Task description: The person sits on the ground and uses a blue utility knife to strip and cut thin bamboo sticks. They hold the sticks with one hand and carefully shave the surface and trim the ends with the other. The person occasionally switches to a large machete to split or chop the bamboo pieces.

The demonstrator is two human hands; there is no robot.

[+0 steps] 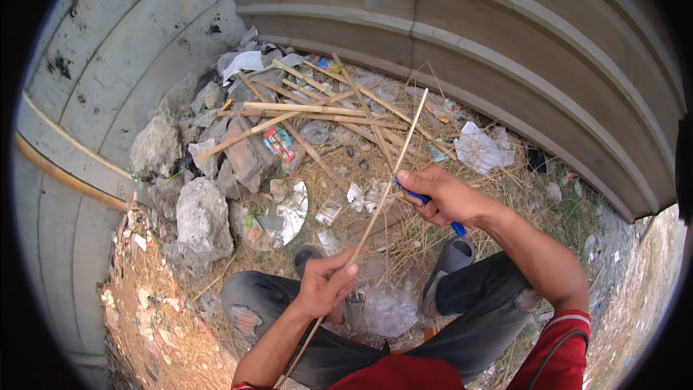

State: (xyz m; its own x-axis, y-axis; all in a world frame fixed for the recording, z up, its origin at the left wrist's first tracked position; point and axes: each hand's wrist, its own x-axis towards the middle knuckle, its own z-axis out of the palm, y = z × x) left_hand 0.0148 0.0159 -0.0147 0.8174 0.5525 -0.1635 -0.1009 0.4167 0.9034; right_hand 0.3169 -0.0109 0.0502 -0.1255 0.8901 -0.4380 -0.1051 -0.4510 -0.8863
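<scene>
Nearest to us are our knees in torn grey jeans, folded low, because we squat over the ground. Just above them our left hand is closed around the lower part of a thin bamboo strip; it seems to keep the strip steady and slanted away from the body. Higher on the same strip, our right hand grips a blue-handled knife tightly, with the thumb pressed near the strip, so the blade meets the bamboo, though the blade itself is hidden. Under the hands lie dry straw and plastic scraps. Farther away is a loose pile of split bamboo sticks, beside grey rocks, and behind everything a corrugated metal wall.
</scene>
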